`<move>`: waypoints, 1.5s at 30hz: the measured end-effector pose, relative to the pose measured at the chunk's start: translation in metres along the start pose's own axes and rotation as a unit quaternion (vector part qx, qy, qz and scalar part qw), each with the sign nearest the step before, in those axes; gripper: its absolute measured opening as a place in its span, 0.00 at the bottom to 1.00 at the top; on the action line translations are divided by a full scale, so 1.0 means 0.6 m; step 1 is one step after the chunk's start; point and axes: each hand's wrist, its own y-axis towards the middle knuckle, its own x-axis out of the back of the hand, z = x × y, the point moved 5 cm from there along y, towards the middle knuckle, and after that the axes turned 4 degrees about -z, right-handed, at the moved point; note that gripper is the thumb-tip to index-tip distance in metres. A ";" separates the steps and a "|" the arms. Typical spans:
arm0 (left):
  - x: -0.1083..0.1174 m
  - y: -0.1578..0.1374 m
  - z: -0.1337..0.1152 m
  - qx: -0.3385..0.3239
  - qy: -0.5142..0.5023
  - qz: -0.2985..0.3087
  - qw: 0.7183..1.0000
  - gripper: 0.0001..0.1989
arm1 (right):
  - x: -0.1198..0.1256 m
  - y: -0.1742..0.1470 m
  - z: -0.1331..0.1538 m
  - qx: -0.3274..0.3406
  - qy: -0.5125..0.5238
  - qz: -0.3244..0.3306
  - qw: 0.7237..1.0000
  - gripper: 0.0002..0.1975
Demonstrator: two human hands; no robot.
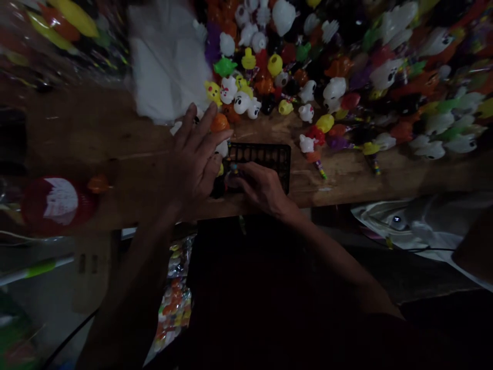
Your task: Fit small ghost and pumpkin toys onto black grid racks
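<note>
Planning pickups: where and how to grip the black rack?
Probably pinch the rack's right rim, coming from the right: that straight edge shows bare. The left hand and toys crowd its left end, and the right hand covers part of the near side.

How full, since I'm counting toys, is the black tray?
Not full: the black tray shows tabletop through its far row; the right hand hides part.

A hand could slide over the table (96, 128) between the white stack (165, 67) and the red tub (57, 201), or just right of the tray (288, 167), but toys (242, 103) crowd the back, and the left hand (194, 159) and right hand (264, 186) block the tray's near left part.
</note>
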 end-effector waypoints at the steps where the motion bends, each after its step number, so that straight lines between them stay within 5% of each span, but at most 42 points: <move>1: -0.001 0.000 0.002 0.008 -0.001 -0.002 1.000 0.26 | -0.003 0.000 0.002 0.011 -0.029 0.009 0.999 0.11; 8: 0.024 -0.009 0.012 0.021 -0.055 -0.034 0.998 0.27 | -0.001 -0.008 0.025 0.044 -0.034 0.055 0.997 0.13; 13: 0.016 -0.013 0.003 -0.058 -0.002 0.042 0.997 0.22 | -0.012 0.002 0.038 0.016 -0.160 0.116 0.980 0.13; 22: 0.004 -0.005 0.020 -0.066 0.024 0.019 0.997 0.16 | -0.030 0.003 0.027 0.023 -0.252 0.096 0.963 0.17; 25: 0.001 -0.005 0.024 -0.072 0.017 0.007 0.997 0.16 | 0.018 -0.016 0.022 -0.008 -0.236 0.031 0.971 0.19; 29: -0.001 -0.005 0.020 -0.064 -0.003 -0.017 0.998 0.14 | 0.150 -0.065 -0.020 -0.136 -0.251 -0.158 0.945 0.17; 34: 0.004 -0.001 0.009 -0.037 0.015 0.005 0.999 0.13 | 0.231 -0.090 -0.090 -0.201 -0.301 -0.171 0.916 0.13; 38: 0.009 0.000 0.003 -0.050 0.026 0.032 0.998 0.13 | 0.195 -0.077 -0.069 -0.144 -0.248 -0.177 0.941 0.09; 42: 0.007 0.000 0.007 -0.060 0.031 0.048 0.997 0.13 | 0.089 -0.068 -0.011 -0.070 -0.092 -0.107 0.987 0.11; 45: 0.006 0.002 0.009 -0.054 0.015 0.043 0.998 0.13 | 0.016 -0.067 0.003 -0.060 -0.006 -0.093 0.994 0.14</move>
